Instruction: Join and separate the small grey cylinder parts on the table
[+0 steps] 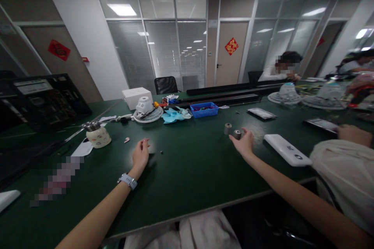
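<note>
My right hand (244, 144) has its thumb and fingers around a grey metal cylinder (237, 135), which stands on the green table. A second, similar cylinder (228, 128) stands upright just to the left, apart from the fingers. My left hand (140, 155), with a watch (127, 181) on the wrist, is over the left part of the table. Its fingers are loosely bent and slightly apart, with nothing visible in them. Close to its right lies a tiny dark part (161, 151). A small pink piece (126, 139) is to its left.
Left stand a cream jar (98, 137) and an open black panel (43, 101). Behind are a white fan part (146, 111), light-blue fan blades (175, 115) and a blue tray (204, 109). A white oblong device (287, 150) and a co-worker's sleeve (344, 175) are at right.
</note>
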Demonstrator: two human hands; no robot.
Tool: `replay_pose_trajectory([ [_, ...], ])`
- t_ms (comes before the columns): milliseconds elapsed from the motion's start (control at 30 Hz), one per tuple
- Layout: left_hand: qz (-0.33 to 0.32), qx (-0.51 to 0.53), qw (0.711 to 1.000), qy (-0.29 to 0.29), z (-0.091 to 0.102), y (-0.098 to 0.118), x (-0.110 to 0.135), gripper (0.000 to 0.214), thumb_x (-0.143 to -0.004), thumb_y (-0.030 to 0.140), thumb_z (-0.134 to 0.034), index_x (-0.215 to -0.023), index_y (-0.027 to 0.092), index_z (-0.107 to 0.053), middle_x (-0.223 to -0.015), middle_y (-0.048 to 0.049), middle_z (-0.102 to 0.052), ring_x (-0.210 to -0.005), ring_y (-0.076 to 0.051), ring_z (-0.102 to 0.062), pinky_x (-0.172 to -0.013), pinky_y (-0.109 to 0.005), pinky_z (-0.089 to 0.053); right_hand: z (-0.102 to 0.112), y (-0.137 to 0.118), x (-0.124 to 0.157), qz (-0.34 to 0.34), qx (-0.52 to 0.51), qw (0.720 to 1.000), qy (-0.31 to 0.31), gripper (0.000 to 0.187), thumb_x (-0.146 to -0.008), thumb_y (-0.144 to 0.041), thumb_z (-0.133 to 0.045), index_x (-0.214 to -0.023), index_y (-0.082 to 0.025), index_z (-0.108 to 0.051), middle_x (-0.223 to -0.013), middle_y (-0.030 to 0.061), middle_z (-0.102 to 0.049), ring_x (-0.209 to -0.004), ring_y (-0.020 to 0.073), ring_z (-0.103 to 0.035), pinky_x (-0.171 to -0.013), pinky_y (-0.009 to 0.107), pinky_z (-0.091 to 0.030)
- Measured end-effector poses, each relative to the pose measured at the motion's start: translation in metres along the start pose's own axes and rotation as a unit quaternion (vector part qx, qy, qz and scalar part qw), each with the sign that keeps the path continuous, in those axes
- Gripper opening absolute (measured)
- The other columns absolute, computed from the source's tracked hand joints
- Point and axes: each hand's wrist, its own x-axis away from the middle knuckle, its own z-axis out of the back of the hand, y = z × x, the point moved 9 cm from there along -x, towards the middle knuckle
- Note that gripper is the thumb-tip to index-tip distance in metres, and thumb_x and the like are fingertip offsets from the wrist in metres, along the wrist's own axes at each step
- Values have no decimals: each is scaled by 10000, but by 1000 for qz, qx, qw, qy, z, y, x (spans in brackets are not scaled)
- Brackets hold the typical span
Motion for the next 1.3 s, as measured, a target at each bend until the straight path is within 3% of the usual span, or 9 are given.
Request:
replay_pose_trajectory([
  [67, 22, 14, 999, 23, 3, -6, -2, 554, -901, 589, -290, -1092, 167, -594, -931, -103, -681, -861, -248, -635, -765, -351, -468, 7, -49, 22, 127, 40, 990, 46, 605, -709, -375, -694, -1217, -145, -460, -1346, 209, -428, -1310, 334, -369, -1052, 533, -321],
  [100, 30, 19, 999, 30, 4, -9, -2, 562, -900, 602, -279, -1092, 170, -582, -936, -102, -676, -853, -245, -633, -766, -354, -469, 0, -76, 38, 195, 35, 980, 20, 553, -754, -370, -664, -1225, -154, -471, -1371, 200, -403, -1335, 324, -341, -1073, 530, -296],
  [200, 42, 28, 998, 37, 5, -13, -4, 575, -899, 626, -248, -1089, 179, -558, -947, -96, -666, -844, -236, -629, -775, -358, -474, -57, -146, 97, 344, -8, 914, -217, 392, -864, -375, -578, -1223, -222, -544, -1391, 130, -430, -1324, 265, -387, -1089, 466, -321],
  [267, 44, 27, 998, 37, 5, -13, -3, 574, -900, 630, -243, -1086, 183, -551, -953, -94, -664, -848, -235, -629, -787, -364, -475, -103, -173, 138, 360, -15, 854, -375, 447, -878, -426, -575, -1289, -252, -545, -1435, 110, -423, -1328, 268, -400, -1077, 461, -350],
  [333, 45, 25, 998, 36, 6, -12, -3, 562, -901, 622, -246, -1081, 183, -547, -958, -96, -664, -850, -236, -630, -794, -369, -476, -142, -190, 168, 346, -15, 816, -462, 526, -881, -464, -577, -1363, -266, -510, -1476, 105, -401, -1342, 279, -395, -1077, 473, -354],
  [533, 34, 12, 999, 29, 5, -10, -2, 561, -892, 635, -253, -1068, 185, -539, -938, -97, -669, -834, -240, -636, -779, -373, -481, -201, -209, 206, 365, -32, 793, -487, 359, -916, -373, -556, -1230, -230, -654, -1326, 88, -581, -1240, 236, -526, -1046, 400, -403],
  [733, 19, 9, 999, 29, 4, -7, -2, 584, -879, 656, -260, -1054, 175, -541, -944, -108, -674, -836, -244, -641, -773, -376, -483, -198, -197, 195, 335, -48, 809, -480, 215, -886, -239, -594, -1035, -274, -745, -1101, 6, -707, -1070, 193, -639, -968, 329, -468],
  [1033, 27, 8, 999, 19, 3, -2, 1, 558, -883, 639, -269, -1022, 175, -546, -960, -120, -680, -870, -254, -645, -777, -378, -482, -189, -195, 183, 327, -30, 823, -463, 202, -849, -205, -621, -986, -252, -762, -999, 20, -731, -941, 205, -667, -876, 340, -502],
  [1300, 28, 27, 999, 7, 1, 0, 2, 527, -881, 627, -294, -992, 179, -548, -999, -125, -676, -921, -260, -649, -800, -380, -485, -111, -169, 128, 359, -69, 848, -383, 255, -867, -160, -549, -1032, -245, -724, -996, 33, -693, -919, 186, -634, -868, 365, -497],
])
